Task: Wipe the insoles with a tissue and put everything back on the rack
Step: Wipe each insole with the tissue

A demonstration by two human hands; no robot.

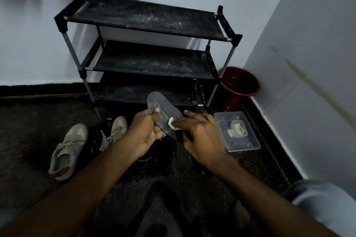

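The left hand (146,132) is gripping the grey flat foam insole (159,107) to steady it while the right hand (200,132), fingers flat, is pressing a white crumpled tissue (172,122) onto it; beyond both hands, the black three-tier rack (146,25) is standing.

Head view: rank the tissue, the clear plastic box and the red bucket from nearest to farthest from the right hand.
1. tissue, pressed under the right hand against the insole.
2. clear plastic box, on the floor just to the hand's right.
3. red bucket, beyond the box, in the corner by the wall.
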